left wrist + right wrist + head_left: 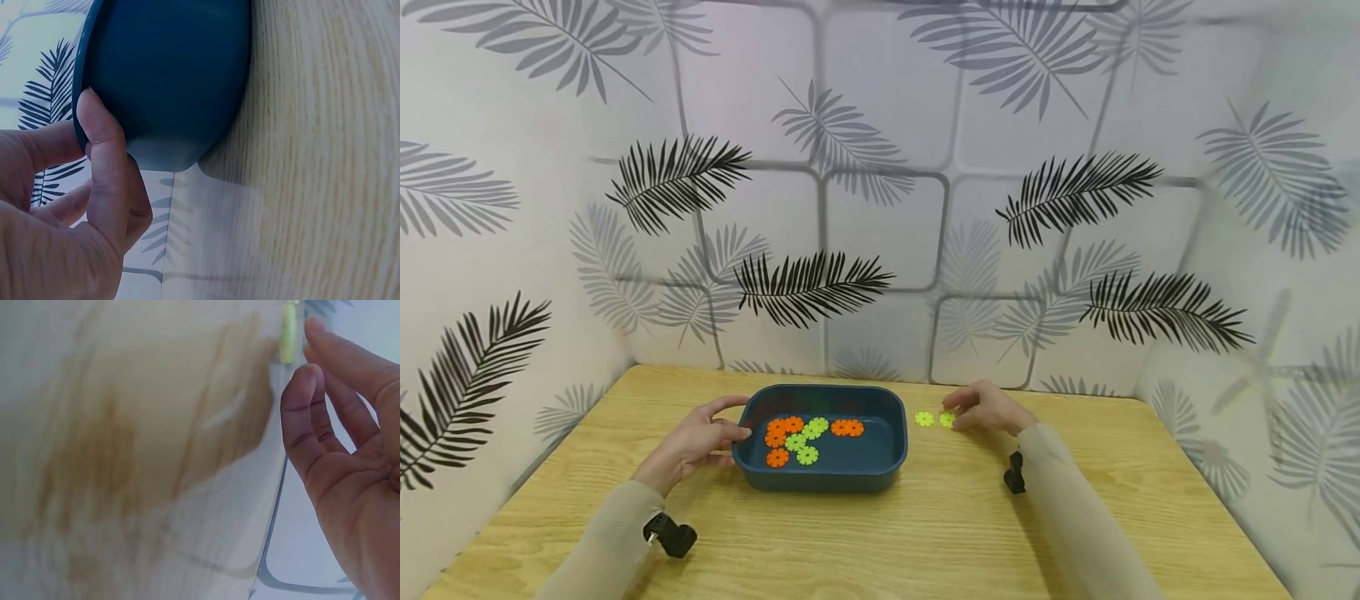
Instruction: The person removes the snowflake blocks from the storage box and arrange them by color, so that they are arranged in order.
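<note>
Fingers of the left hand (694, 440) hold the blue tray (820, 482) at its left end; right of the tray, on the bench (955, 533), fingers of the right hand (988, 410) stand narrowly parted beside a lime disc (946, 420) (touching or not, I cannot tell). Orange discs (777, 457) lie inside the tray.
</note>
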Demonstrator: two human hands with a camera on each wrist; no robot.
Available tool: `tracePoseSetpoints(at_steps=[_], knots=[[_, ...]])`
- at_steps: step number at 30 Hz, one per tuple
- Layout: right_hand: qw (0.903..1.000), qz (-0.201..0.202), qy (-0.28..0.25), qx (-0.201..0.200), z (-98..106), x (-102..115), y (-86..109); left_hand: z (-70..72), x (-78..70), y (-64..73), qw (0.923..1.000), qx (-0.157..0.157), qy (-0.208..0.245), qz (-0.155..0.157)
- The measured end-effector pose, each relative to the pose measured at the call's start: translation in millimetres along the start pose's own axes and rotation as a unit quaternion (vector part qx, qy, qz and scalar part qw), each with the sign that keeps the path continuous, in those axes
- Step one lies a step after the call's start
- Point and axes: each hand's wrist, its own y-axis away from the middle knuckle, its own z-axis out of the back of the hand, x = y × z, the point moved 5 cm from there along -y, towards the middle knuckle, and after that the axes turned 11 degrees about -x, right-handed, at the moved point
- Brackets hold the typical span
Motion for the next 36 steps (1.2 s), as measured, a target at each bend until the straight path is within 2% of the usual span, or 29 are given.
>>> tracePoseSetpoints(at_steps=[4, 21, 28, 36], knots=[[0.9994, -0.015, -0.029, -0.006, 2, 2, -0.9, 0.5, -0.5, 0.6, 1.0, 0.0, 0.002, 0.0], [0.9964, -0.018, -0.083, 0.006, -10, 30, -0.6, 1.1, -0.9, 1.1, 1.0, 0.004, 0.003, -0.005], [0.9931, -0.002, -0.116, 0.015, -21, 49, -0.7, 1.0, -0.6, 2.4, 1.0, 0.005, 0.002, -0.004], [0.9927, 0.032, -0.114, 0.021, -31, 72, -3.5, 0.1, -1.5, 2.3, 0.9999, 0.01, 0.005, -0.003]])
